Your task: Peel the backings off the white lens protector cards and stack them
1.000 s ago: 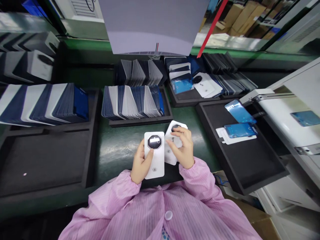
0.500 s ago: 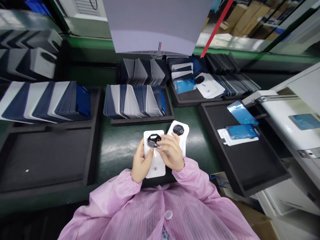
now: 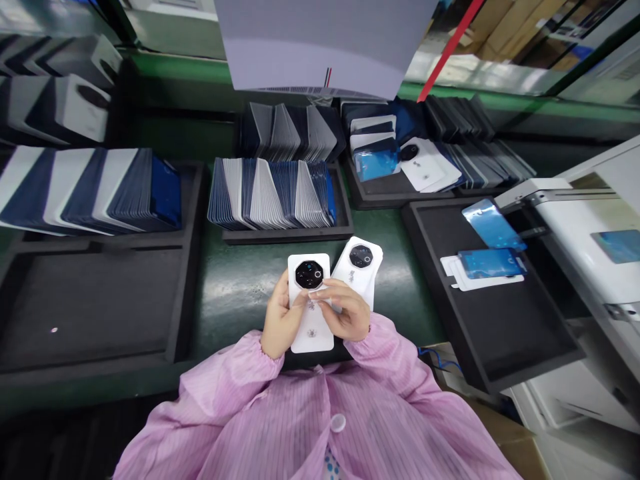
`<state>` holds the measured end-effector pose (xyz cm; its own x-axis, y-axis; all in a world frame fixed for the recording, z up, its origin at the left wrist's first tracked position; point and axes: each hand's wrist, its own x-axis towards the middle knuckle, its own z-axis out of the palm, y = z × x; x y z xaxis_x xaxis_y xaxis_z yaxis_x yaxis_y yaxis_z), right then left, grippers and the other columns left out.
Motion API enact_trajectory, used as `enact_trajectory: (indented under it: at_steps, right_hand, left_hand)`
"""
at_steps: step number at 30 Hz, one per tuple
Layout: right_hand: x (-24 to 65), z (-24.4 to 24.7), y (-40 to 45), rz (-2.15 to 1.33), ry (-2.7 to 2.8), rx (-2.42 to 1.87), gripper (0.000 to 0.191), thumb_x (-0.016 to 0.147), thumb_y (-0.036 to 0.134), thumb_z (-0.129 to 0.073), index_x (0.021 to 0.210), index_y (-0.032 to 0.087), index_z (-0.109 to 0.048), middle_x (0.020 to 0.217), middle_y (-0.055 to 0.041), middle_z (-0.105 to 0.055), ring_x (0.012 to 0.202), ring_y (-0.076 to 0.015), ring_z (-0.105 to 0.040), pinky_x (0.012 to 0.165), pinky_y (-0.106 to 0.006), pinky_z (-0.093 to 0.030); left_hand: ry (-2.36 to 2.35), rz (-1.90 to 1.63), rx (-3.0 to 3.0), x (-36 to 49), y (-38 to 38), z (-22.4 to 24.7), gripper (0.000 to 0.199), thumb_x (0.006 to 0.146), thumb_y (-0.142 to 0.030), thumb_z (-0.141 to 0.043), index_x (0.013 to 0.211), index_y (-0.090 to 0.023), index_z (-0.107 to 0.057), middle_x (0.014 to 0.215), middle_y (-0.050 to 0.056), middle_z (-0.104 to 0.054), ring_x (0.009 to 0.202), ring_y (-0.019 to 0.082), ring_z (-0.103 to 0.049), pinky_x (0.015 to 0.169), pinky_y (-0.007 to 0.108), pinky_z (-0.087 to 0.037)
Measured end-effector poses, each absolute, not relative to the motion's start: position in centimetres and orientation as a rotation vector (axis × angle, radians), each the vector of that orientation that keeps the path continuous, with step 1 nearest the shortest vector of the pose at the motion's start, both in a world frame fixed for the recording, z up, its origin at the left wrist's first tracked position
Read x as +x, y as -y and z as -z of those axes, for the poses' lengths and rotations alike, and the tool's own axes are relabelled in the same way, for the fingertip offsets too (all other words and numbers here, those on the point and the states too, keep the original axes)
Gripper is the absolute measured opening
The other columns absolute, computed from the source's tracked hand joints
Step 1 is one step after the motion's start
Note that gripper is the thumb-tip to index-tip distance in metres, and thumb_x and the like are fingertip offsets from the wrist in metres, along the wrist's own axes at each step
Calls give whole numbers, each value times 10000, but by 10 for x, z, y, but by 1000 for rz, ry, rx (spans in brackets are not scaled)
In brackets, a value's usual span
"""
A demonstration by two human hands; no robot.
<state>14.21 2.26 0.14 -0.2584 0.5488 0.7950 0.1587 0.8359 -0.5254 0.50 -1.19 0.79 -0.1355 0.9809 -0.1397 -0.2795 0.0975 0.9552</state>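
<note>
A white panel with rounded corners and a black camera area (image 3: 313, 339) is upright in front of my chest. My left hand (image 3: 281, 319) grips its left edge, thumb on its face. My right hand (image 3: 350, 312) is at its right side, fingers bent together over the face just below the camera area, close to my left thumb. Whatever the right fingertips pinch is too small to make out. Just behind my right hand, a small stack of similar white panels (image 3: 367, 275) lies on the green table (image 3: 240, 287).
Behind my hands stands a black tray (image 3: 290, 235) of upright panels. Another tray (image 3: 95, 303) is at left, with panels at its back. At right, a tray (image 3: 505, 327) holds blue-filmed pieces (image 3: 493, 264) beside a white machine (image 3: 590, 233). A hanging sheet (image 3: 325, 47) is ahead.
The clear film or glare over the camera area of the held panel is gone, and the black area shows fully. My right fingers have moved slightly down. The view has shifted a little.
</note>
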Motion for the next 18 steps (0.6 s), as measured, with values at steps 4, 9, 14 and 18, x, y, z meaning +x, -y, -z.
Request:
enact_trajectory:
  at_steps: [4,9,14,18]
  right_hand:
    - [141,-3,-23,-399,1795,-562,541,831,28,-575,1275,306,-444,909,-11,-747,828,-157,-732,824,-388,-634]
    - [141,-5,-22,-411,1768,-519,582,791,-24,-587,1282,268,-476,955,-26,-736,913,-156,-716,882,-368,-619]
    - [141,-3,-21,-422,1751,-495,600,762,-46,-610,1277,236,-491,992,-36,-734,973,-153,-700,925,-367,-596]
    - [142,0,-21,-418,1757,-518,601,766,-29,-614,1278,260,-488,986,-24,-736,946,-153,-706,913,-373,-602]
  left_hand:
    - [-1175,-1343,827,6,13,-8,469,846,-342,-632,1280,-210,-511,1228,92,-662,1111,237,-633,984,373,-468]
    - [-1193,-1363,860,5,14,-7,471,847,-322,-632,1285,-199,-509,1251,99,-651,1141,234,-620,1002,365,-458]
    - [-1192,-1381,904,5,14,-4,465,857,-311,-623,1292,-201,-500,1250,93,-649,1145,224,-617,1006,360,-456]
    - [-1176,-1386,903,5,13,-3,468,858,-311,-624,1297,-210,-495,1262,89,-642,1162,223,-608,1016,357,-447]
